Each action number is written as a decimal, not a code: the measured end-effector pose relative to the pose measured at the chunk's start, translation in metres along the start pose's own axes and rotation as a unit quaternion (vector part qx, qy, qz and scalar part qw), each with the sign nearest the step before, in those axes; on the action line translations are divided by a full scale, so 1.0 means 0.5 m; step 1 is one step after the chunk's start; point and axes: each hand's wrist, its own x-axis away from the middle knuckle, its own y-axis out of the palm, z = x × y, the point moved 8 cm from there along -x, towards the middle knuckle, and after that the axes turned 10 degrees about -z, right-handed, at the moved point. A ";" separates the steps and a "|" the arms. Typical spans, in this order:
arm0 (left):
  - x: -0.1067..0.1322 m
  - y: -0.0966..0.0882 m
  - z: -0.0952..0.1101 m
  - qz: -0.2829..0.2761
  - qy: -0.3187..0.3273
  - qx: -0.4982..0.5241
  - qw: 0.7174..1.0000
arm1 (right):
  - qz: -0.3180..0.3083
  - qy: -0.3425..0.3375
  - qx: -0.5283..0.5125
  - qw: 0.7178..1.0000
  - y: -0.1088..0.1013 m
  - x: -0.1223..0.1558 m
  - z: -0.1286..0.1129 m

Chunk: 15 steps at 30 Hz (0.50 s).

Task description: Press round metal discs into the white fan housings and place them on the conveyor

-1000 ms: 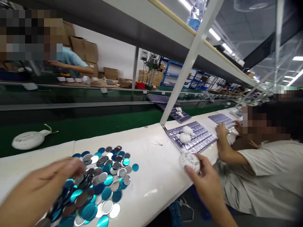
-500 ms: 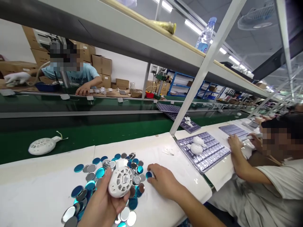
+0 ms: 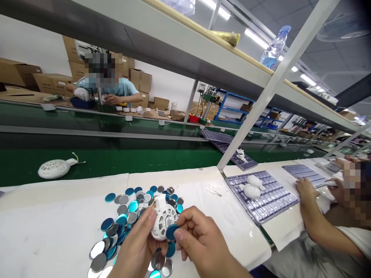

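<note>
In my left hand (image 3: 142, 239) is a round white plastic fan housing (image 3: 162, 220), its slotted grille facing up and a short neck with a thin wire pointing away from me. My right hand (image 3: 199, 239) pinches a blue disc (image 3: 172, 232) between thumb and forefinger, right at the lower right of the housing's face; whether the two touch I cannot tell. Beneath and around my left hand lies a loose pile of round discs (image 3: 107, 224), some shiny blue, some silver. The discs under my palm are hidden.
A similar white housing (image 3: 55, 168) lies on the green conveyor (image 3: 98, 158). To the right, a compartment tray (image 3: 263, 197) carries two white housings, beside a co-worker's arm (image 3: 315, 220). A slanted metal post (image 3: 249, 116) rises from the table edge. Another person (image 3: 116, 90) works across the belt.
My right hand has picked up a blue disc from the pile's right edge and brought it left to the housing. The view has swung slightly left. The person opposite has drawn both hands together.
</note>
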 end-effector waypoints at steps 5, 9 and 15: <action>-0.002 0.004 -0.008 -0.039 -0.012 -0.005 0.999 | 0.029 0.002 0.027 0.999 0.010 -0.025 -0.001; 0.005 0.004 0.000 -0.008 -0.007 -0.004 1.000 | 0.039 0.010 0.047 0.998 0.004 -0.028 0.003; 0.016 0.013 0.004 -0.008 -0.011 -0.041 0.999 | 0.034 0.023 0.061 0.997 -0.003 -0.030 0.012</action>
